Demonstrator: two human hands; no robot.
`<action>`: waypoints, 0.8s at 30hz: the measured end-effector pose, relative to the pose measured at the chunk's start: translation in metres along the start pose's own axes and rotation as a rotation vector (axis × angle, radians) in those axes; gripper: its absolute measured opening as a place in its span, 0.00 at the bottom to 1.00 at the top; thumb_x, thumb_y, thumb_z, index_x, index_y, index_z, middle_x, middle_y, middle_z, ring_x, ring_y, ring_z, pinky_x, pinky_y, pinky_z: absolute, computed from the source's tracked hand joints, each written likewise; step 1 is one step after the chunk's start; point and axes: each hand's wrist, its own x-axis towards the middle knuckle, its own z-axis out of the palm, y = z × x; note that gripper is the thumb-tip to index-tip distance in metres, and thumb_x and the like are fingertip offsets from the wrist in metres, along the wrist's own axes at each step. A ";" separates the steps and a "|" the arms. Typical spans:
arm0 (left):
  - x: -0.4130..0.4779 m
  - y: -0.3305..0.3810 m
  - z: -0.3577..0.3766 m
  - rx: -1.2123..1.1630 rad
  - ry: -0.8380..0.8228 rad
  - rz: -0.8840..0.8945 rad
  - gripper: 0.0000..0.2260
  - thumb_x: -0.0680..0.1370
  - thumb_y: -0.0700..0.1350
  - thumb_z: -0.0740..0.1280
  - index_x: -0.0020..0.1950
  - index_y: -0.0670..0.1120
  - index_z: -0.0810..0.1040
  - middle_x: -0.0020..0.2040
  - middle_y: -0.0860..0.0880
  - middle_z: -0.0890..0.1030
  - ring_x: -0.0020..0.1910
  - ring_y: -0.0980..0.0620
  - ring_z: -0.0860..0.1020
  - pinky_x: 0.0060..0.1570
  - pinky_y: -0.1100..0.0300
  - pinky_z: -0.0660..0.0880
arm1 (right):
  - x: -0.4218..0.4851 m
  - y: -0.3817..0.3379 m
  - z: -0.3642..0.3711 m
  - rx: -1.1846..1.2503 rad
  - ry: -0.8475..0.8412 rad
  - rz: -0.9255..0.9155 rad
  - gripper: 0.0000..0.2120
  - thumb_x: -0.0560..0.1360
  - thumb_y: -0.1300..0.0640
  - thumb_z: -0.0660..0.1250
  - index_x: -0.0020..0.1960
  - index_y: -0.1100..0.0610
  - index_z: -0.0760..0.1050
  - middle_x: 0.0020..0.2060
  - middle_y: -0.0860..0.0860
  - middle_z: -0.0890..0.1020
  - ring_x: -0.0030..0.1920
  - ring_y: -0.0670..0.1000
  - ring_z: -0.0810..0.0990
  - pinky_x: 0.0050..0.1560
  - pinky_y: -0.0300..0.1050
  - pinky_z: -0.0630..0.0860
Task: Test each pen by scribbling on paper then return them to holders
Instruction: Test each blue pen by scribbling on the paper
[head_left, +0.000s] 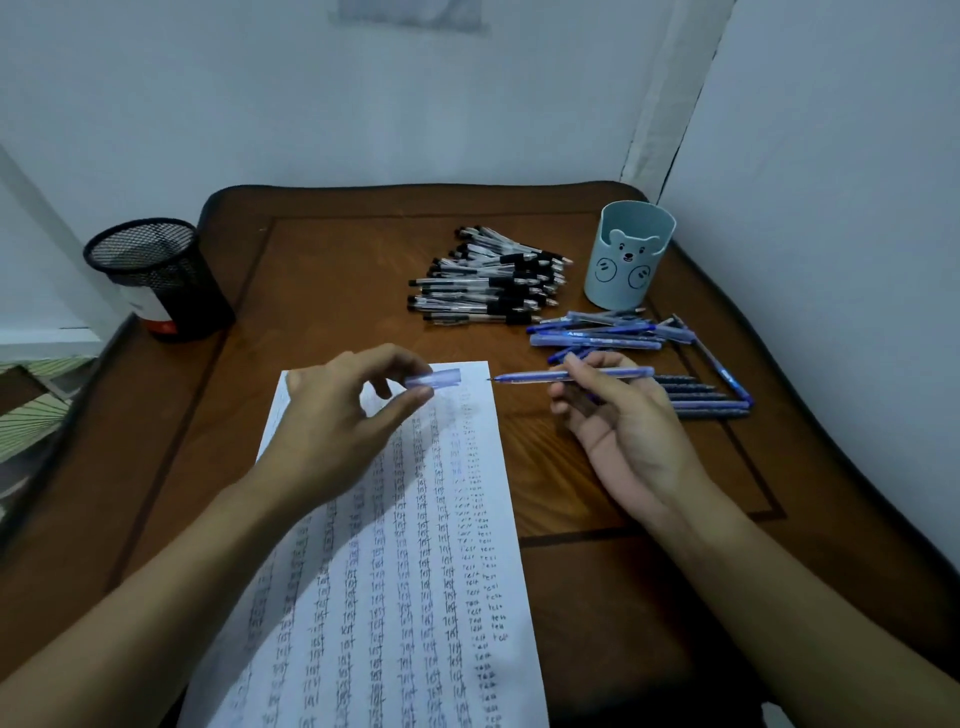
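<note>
My right hand (618, 421) pinches an uncapped blue pen (524, 376) level above the table, its tip pointing left at the paper's top right edge. Over the top of the paper, my left hand (332, 415) pinches the pen's translucent blue cap (441, 377) between thumb and fingers. The white paper (415, 571) is covered in columns of written "test" marks. A pile of black-grip pens (488, 286) lies at the back. More blue pens (608, 332) lie beside and behind my right hand. A black mesh holder (156, 275) stands at the left; a pale blue bear holder (626, 260) stands at the back right.
The brown wooden table (332, 291) has a raised dark rim and sits in a corner between pale walls. Bare wood shows between the mesh holder and the black pens. A patterned surface lies beyond the table's left edge.
</note>
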 end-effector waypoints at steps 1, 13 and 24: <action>-0.004 0.001 -0.004 -0.005 0.016 -0.001 0.04 0.78 0.57 0.69 0.51 0.61 0.79 0.53 0.69 0.79 0.51 0.59 0.78 0.63 0.36 0.67 | 0.000 0.003 0.004 -0.005 -0.021 0.007 0.11 0.70 0.64 0.72 0.48 0.56 0.72 0.39 0.55 0.81 0.39 0.51 0.82 0.39 0.40 0.79; -0.024 0.001 -0.018 -0.010 0.081 0.010 0.10 0.78 0.64 0.67 0.53 0.60 0.81 0.53 0.69 0.79 0.52 0.60 0.77 0.60 0.37 0.68 | -0.001 0.022 0.029 -0.095 -0.124 0.002 0.09 0.70 0.63 0.73 0.46 0.59 0.73 0.45 0.60 0.80 0.40 0.52 0.82 0.42 0.42 0.81; -0.023 -0.007 -0.032 -0.171 0.058 0.005 0.04 0.76 0.54 0.71 0.48 0.56 0.84 0.44 0.58 0.82 0.46 0.51 0.80 0.46 0.69 0.69 | -0.006 0.027 0.044 -0.136 -0.233 0.047 0.07 0.74 0.61 0.69 0.46 0.66 0.78 0.42 0.62 0.84 0.47 0.63 0.86 0.49 0.48 0.84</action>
